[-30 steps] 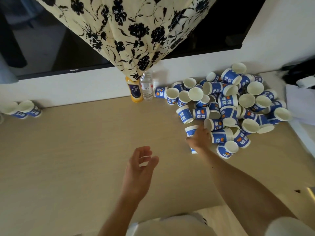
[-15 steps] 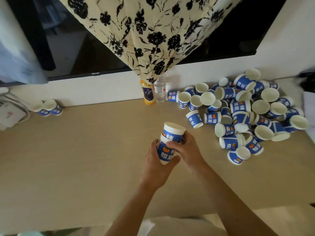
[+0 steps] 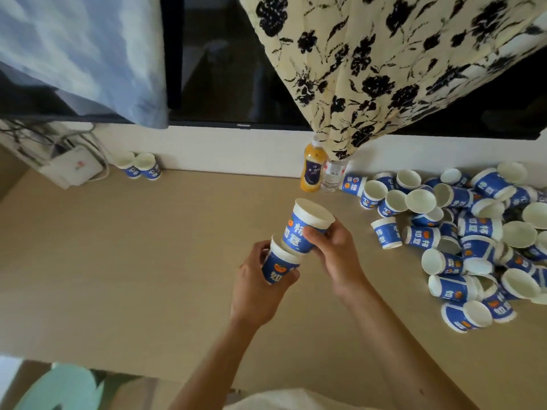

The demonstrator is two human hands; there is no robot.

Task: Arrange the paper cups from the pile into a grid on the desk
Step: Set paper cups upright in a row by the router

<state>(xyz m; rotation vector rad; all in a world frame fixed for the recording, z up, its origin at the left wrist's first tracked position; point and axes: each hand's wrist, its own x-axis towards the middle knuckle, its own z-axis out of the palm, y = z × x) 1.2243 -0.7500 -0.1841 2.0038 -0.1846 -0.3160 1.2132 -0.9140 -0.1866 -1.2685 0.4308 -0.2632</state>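
Both hands are above the middle of the desk [image 3: 118, 261], each with one paper cup. The left hand [image 3: 260, 279] grips the lower cup [image 3: 279, 266], fingers curled round its blue side from the left, thumb on the near side. The right hand [image 3: 334, 253] holds the upper cup [image 3: 305, 226], thumb and fingers pinching its wall just under the rim. Both cups tilt, mouths away from the person and a bit right. The upper cup's base meets the lower cup's mouth. I cannot tell if it is still nested inside or only touching. Both cups are off the desk.

The pile [image 3: 473, 232] lies at the right end of the desk, well apart from the hands. It is blue-and-white cups, most on their sides and overlapping, some mouth up. A lone cup [image 3: 386, 232] stands rim down at the pile's left edge, on the side nearest the hands.

Two cups [image 3: 142, 168] stand side by side, touching, at the far left by the wall. No grid is on the desk yet.

At the back, just left of the pile, are an orange juice bottle [image 3: 312, 170] and a clear water bottle [image 3: 333, 176], both upright and side by side. A floral cloth [image 3: 384, 69] hangs over them, its tip covering the bottle tops. Behind is a dark TV [image 3: 231, 69]; a pale blue cloth [image 3: 83, 48] hangs at upper left. A white box [image 3: 74, 170] with cables sits at the far left, next to the two cups.
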